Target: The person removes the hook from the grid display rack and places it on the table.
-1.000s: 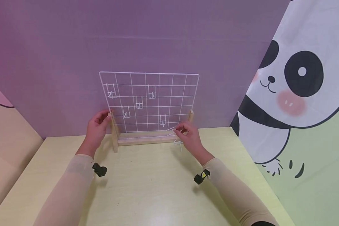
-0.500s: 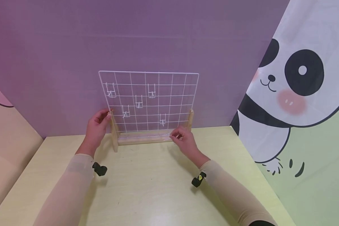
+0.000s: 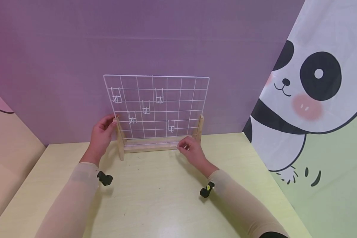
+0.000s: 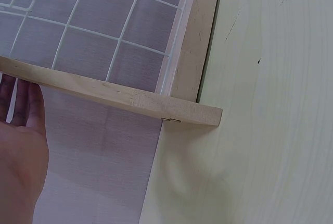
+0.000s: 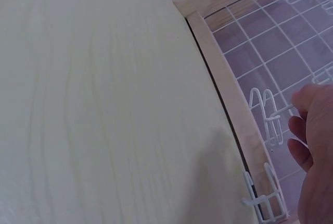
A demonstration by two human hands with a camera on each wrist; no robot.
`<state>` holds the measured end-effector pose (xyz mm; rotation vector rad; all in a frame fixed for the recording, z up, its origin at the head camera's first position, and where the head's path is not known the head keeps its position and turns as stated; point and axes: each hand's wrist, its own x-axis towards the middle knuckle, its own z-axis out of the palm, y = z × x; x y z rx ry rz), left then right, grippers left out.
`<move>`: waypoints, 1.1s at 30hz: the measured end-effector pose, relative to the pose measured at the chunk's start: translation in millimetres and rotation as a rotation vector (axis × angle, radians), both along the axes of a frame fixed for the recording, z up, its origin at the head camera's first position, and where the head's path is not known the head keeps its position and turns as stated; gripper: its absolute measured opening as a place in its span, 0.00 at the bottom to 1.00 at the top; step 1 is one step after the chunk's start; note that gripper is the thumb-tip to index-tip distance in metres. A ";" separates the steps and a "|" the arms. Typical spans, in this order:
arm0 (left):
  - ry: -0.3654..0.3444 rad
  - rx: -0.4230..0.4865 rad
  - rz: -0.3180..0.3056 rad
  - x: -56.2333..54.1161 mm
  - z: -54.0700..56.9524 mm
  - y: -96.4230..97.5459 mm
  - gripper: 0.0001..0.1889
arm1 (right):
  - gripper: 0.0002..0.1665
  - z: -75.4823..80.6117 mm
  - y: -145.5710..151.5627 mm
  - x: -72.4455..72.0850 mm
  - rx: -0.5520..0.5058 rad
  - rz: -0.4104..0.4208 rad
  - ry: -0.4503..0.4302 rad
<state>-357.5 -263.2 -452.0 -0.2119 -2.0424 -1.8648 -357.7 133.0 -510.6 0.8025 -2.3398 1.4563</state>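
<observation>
A white wire grid panel (image 3: 178,96) stands upright in a wooden stand (image 3: 150,148), with several white wire hooks (image 3: 146,110) hung on it. My left hand (image 3: 103,130) grips the top of the stand's left upright (image 4: 130,96), at the panel's edge. Low in front of the panel's right half, my right hand (image 3: 192,150) pinches a white wire hook (image 5: 266,117) by its prong. In the head view that hook is mostly hidden by the fingers. Another white wire hook (image 5: 263,198) shows below it in the right wrist view, overlapping the stand's bottom rail.
The stand rests on a light wooden table (image 3: 154,198) near its back edge. A purple backdrop (image 3: 154,39) rises close behind the panel. To the right hangs a cloth with a panda print (image 3: 315,92).
My right hand has moved slightly left and down along the panel's base, carrying the pinched hook. The left hand stays on the left upright.
</observation>
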 end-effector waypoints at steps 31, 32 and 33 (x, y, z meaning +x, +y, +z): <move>-0.021 -0.007 0.006 2.8 1.5 0.5 0.23 | 0.05 -15.3 2.6 -9.2 0.167 0.003 -0.074; -0.024 -0.009 0.007 3.1 1.8 0.3 0.23 | 0.05 -14.7 2.7 -9.6 0.177 0.006 -0.075; -0.028 -0.009 0.007 3.3 2.2 0.1 0.24 | 0.05 -14.0 2.7 -9.7 0.186 0.010 -0.077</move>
